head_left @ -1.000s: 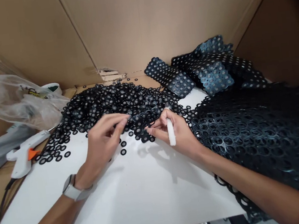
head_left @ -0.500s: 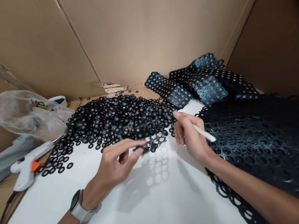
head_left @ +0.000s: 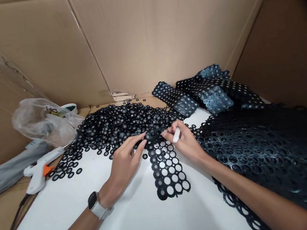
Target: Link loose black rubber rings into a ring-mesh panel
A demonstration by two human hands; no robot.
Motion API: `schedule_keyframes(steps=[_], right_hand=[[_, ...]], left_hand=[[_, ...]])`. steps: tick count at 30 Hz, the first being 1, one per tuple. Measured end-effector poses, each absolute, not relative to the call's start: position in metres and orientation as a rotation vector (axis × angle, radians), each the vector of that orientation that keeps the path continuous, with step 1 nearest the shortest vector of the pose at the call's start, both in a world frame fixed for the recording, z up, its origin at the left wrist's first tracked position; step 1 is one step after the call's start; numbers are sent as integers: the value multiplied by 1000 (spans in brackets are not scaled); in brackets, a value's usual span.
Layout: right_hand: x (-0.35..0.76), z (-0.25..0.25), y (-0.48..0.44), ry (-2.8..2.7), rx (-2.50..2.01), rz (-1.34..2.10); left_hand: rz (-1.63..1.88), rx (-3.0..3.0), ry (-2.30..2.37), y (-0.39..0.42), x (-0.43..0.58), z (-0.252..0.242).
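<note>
A narrow strip of joined black rings [head_left: 175, 177] lies on the white board in front of me. Small grey-centred discs fill its left column, while most other rings show white through them. At its far left edge, the thumb and fingertips of my left hand [head_left: 129, 159] close on the strip. My right hand [head_left: 187, 144] keeps a white pen-like stick [head_left: 176, 135] tucked in its fingers, its thumb and forefinger touching the strip's far right side. Behind both hands spreads a heap of small black ring-shaped discs [head_left: 115, 123]. The strip's far end blends into this heap.
A large black ring mesh [head_left: 258, 147] covers the right side. Folded dotted strips [head_left: 212, 93] lie at the back right. On the left are a white glue gun [head_left: 41, 169] with a cable, a clear plastic bag [head_left: 42, 121] and a grey cloth [head_left: 14, 167]. Cardboard walls [head_left: 160, 35] enclose the board.
The strip, blurred before, now lies still and sharp on the board. My right hand has moved left to its far end, and my left hand touches its other side. The view has shifted slightly.
</note>
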State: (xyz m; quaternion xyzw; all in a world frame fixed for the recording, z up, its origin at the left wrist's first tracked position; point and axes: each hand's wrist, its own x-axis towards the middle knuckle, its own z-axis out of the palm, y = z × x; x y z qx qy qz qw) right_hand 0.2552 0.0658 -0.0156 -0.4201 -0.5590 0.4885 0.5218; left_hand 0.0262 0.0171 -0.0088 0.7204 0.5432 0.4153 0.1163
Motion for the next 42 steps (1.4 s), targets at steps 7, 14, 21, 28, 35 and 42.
schedule_keyframes(steps=[7, 14, 21, 28, 35, 42], right_hand=[[252, -3, 57, -1126, -990, 1437], [250, -7, 50, -1281, -1019, 1517], [253, -3, 43, -1436, -879, 1474], [252, -2, 44, -1431, -912, 1410], [254, -4, 42, -1547, -927, 1240], [253, 5, 40, -1455, -955, 1347]], left_hand=[[1295, 1585, 1368, 12, 36, -2], [1127, 1485, 1390, 16, 30, -13], [1182, 1469, 1408, 15, 30, -8], [1243, 1569, 1352, 9, 34, -7], [1226, 1871, 1383, 6, 32, -15], [1286, 1843, 1395, 3, 33, 0]])
